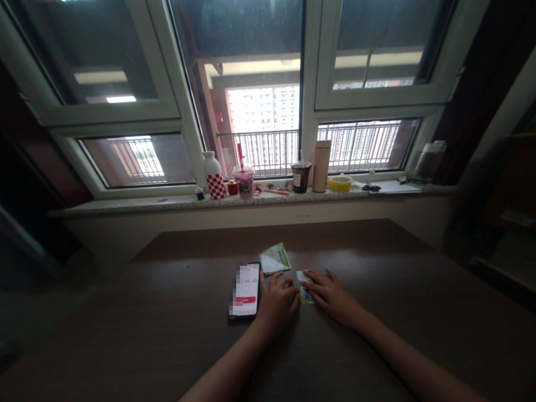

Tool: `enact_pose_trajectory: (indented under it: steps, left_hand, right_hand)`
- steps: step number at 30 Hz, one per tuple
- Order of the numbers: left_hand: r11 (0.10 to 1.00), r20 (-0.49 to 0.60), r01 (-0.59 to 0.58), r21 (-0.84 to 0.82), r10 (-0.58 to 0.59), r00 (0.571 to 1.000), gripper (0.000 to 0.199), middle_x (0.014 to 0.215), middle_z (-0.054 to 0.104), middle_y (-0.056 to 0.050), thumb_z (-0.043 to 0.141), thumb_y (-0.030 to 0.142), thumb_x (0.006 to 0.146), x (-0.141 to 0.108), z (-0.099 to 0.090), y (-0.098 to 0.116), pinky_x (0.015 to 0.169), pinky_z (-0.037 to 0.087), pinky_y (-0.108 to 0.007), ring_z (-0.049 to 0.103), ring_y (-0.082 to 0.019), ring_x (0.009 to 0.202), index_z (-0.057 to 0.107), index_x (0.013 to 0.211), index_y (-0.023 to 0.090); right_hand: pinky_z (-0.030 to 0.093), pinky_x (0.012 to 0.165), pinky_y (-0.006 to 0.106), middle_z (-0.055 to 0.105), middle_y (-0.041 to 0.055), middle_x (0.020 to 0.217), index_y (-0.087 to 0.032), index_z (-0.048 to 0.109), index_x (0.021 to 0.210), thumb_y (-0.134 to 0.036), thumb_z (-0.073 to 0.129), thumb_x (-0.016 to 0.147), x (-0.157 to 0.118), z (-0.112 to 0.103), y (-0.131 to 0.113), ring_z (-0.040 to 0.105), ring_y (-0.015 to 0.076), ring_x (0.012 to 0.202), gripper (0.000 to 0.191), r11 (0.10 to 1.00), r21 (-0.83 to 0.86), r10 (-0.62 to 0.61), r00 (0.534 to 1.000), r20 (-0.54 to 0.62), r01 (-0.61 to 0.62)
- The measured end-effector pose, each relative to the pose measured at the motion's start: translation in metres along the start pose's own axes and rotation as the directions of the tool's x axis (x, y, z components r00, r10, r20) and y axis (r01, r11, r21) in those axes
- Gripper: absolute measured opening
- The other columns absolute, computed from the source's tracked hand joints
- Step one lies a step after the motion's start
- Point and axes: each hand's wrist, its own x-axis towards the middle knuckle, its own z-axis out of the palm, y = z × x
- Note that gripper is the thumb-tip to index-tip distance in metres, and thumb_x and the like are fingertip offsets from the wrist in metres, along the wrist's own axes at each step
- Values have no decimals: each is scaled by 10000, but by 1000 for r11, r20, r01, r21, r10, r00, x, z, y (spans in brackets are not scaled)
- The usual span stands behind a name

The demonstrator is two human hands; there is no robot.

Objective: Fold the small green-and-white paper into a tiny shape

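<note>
Left hand point(277, 301) loosely curled beside phone point(250, 286); cannot tell whether it grips. Right hand point(333, 295) spread, fingers resting on green card point(305, 297), mid-table. Phone screen, part-pixelated: "00:40". Beyond, printed paper point(274, 259), lettering illegible. Table point(167, 318) extends broadly both sides; far edge before windowsill point(163, 205).

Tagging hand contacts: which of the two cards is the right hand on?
The nearer card, partly covered by the right hand; the other card lies farther back and left, clear of that hand.
</note>
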Motion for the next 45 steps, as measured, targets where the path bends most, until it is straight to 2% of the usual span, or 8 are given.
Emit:
enact_pose_trajectory:
  steps: [9,16,35,45]
  left_hand:
    - [1000,-17,-1,-7,1,1000,159,1099,679,-4,568,294,867,0,2,-2,1081,79,-677,466,-290,1230,707,940,315]
    - [1000,-12,-2,-10,2,1000,163,1102,678,-6,559,295,871,0,1,-1,1077,85,-682,468,-290,1228,709,931,315]
    - [1000,-15,-6,-11,6,1000,173,1111,675,-30,563,286,861,0,2,-2,1090,55,-683,457,-303,1235,719,933,304]
    - [999,84,-34,-13,34,996,209,1262,628,-2,516,285,891,3,0,-2,1091,85,-688,360,-306,1343,624,1066,321]
  right_hand:
    - [161,1130,579,375,43,1506,-343,500,1339,-297,395,951,-1,0,0,302,232,1404,405,1000,0,0,1000,2,0]
    - [153,1135,573,458,35,1454,-342,494,1345,-295,397,948,1,-1,-1,317,231,1397,411,1000,29,-7,1000,14,7]
    - [180,1130,568,467,36,1445,-341,517,1326,-263,425,925,1,0,0,334,231,1390,418,999,33,-19,1000,2,19]
    - [197,1122,567,458,28,1453,-361,479,1353,-266,435,922,2,1,0,323,239,1393,444,999,45,-9,1000,16,8]
